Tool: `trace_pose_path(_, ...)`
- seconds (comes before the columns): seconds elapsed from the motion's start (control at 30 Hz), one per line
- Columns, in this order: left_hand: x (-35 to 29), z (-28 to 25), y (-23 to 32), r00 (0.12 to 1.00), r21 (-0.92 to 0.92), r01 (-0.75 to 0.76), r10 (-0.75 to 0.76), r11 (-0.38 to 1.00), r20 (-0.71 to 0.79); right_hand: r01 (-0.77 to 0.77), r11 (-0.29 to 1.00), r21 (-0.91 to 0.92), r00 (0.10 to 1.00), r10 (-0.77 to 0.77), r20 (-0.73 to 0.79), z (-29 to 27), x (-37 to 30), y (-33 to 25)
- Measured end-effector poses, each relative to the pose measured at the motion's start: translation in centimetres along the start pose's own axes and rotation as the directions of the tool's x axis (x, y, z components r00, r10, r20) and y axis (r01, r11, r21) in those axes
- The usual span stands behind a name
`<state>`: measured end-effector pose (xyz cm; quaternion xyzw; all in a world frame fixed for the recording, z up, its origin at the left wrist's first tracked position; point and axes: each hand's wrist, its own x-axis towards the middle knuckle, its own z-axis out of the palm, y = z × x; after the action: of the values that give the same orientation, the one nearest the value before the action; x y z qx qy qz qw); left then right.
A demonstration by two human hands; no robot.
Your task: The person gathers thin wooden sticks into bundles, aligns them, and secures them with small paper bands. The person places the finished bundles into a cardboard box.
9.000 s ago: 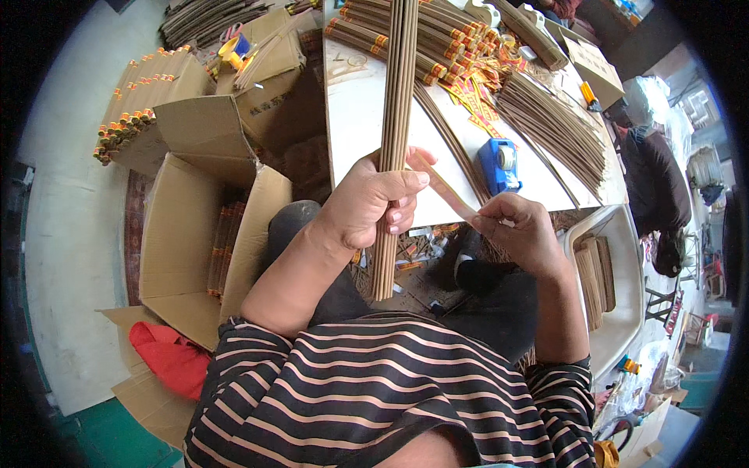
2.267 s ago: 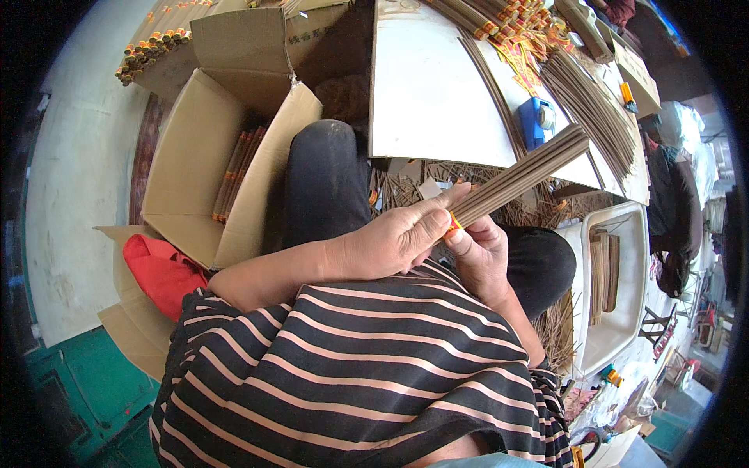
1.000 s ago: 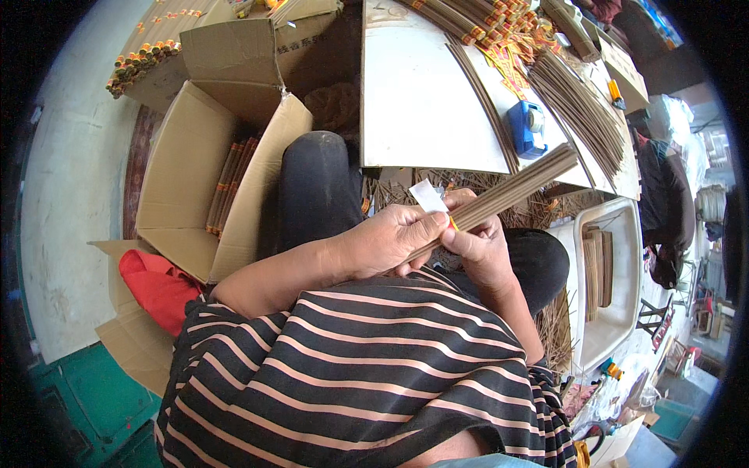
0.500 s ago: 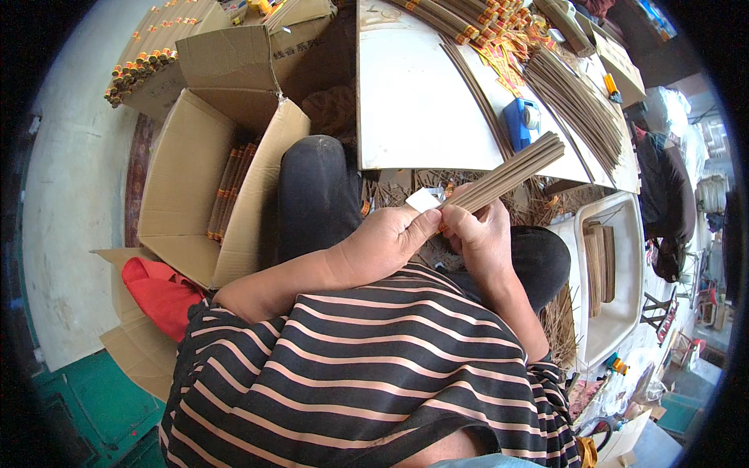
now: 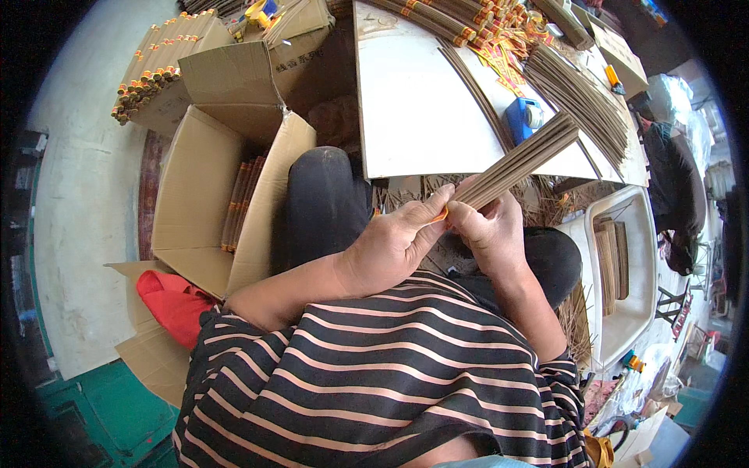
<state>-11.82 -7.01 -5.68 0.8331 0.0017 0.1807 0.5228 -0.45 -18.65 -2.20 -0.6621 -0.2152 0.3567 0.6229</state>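
Both hands meet in front of my lap on a bundle of brown incense sticks (image 5: 524,158), which slants up to the right over the table's near edge. My left hand (image 5: 402,238) has its fingers closed at the bundle's lower end, where a bit of red and yellow paper band (image 5: 441,214) shows by the thumb. My right hand (image 5: 490,226) is wrapped round the sticks just above that end, thumb pressed on them. The palms and bent fingers hide the rest of the lower end.
Beyond the hands stands a white table (image 5: 421,101) with loose sticks (image 5: 581,105), a blue tape dispenser (image 5: 521,121) and banded bundles (image 5: 452,23). An open cardboard box (image 5: 183,207) holding bundles is at my left. A white tub (image 5: 636,288) with sticks is at my right.
The white paper piece seen by my left fingers is no longer visible. The bundle's far end sits slightly higher and further right, and the whole view has shifted a little.
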Motion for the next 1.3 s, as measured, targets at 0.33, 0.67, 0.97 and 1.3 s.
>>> trace_pose_path(0.33,0.4,0.3,0.1,0.986,0.252,-0.166,0.169,0.953,0.009,-0.007,0.999,-0.046,0.999,0.008,0.034,-0.8,0.4,0.2)
trace_pose_path(0.67,0.8,0.7,-1.5,0.989,0.543,-0.147,0.129,0.827,0.072,0.010,1.000,-0.016,0.990,-0.008,0.141,-1.8,2.1,1.3)
trace_pose_path(0.97,1.4,0.9,-2.7,0.977,0.646,-0.193,0.202,0.739,0.061,0.084,0.991,-0.100,0.976,-0.061,0.211,-2.4,3.6,0.9)
trace_pose_path(1.3,1.6,0.4,-1.5,0.992,0.405,-0.113,0.123,0.907,0.002,0.029,0.999,-0.039,0.962,-0.017,0.272,-2.8,3.2,-0.2)
